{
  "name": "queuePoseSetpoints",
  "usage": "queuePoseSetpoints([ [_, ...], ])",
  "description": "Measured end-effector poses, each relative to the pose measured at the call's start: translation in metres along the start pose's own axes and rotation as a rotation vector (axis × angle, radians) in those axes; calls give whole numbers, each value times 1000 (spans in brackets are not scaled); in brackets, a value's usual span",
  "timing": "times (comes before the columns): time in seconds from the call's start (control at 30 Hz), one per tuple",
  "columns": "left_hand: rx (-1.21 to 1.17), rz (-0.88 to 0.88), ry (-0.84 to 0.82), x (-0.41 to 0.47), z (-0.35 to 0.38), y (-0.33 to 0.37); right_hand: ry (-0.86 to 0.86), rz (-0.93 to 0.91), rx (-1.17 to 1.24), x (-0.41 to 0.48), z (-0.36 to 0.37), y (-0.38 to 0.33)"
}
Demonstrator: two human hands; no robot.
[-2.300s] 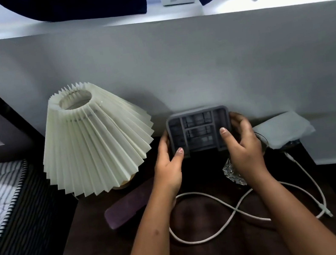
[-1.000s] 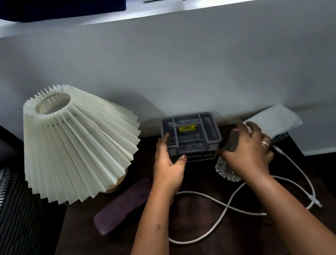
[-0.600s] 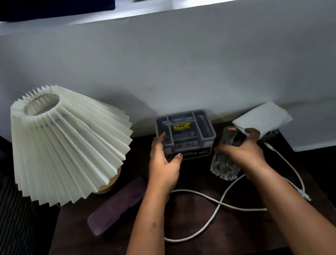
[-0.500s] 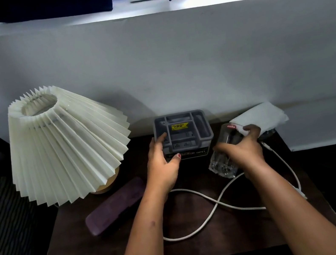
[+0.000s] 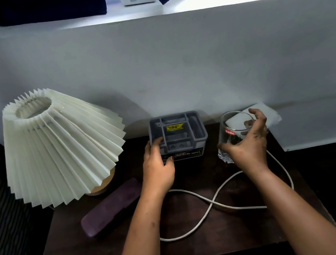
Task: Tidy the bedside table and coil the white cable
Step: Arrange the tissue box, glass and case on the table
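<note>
Head view: right hand (image 5: 248, 147) partly hides glass (image 5: 231, 129).

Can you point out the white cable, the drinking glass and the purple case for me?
white cable (image 5: 208, 208): head view, where its loops cross.
drinking glass (image 5: 229, 133): head view, near its red label.
purple case (image 5: 111, 207): head view, middle of its top.

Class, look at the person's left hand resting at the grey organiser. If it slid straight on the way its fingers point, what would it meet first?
The left hand already touches the grey organiser, so that comes first; behind it probably the white wall.
</note>
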State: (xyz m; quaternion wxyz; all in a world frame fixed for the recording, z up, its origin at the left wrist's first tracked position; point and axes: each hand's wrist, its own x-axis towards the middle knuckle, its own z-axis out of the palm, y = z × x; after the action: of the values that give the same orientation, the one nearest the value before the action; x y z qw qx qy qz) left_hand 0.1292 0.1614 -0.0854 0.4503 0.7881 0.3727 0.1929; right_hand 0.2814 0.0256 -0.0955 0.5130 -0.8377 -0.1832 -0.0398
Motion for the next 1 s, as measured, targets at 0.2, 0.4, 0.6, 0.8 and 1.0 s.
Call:
queuePoseSetpoints([
  [0.2, -10, -23, 17, 2, 1, 3, -127, -77, 46, -9, -1, 3],
  [0.4, -25, -42, 54, 4, 3, 4, -238, -35, 88, -12, -6, 5],
  [0.6, -41, -42, 73, 7, 6, 1, -465, -44, -48, 0, -23, 12],
  [0.8, -40, -5, 58, 10, 6, -4, -417, -126, -697, 6, -40, 27],
  [1.0, -43, -13, 55, 12, 11, -4, -524, -118, -906, 6, -39, 39],
])
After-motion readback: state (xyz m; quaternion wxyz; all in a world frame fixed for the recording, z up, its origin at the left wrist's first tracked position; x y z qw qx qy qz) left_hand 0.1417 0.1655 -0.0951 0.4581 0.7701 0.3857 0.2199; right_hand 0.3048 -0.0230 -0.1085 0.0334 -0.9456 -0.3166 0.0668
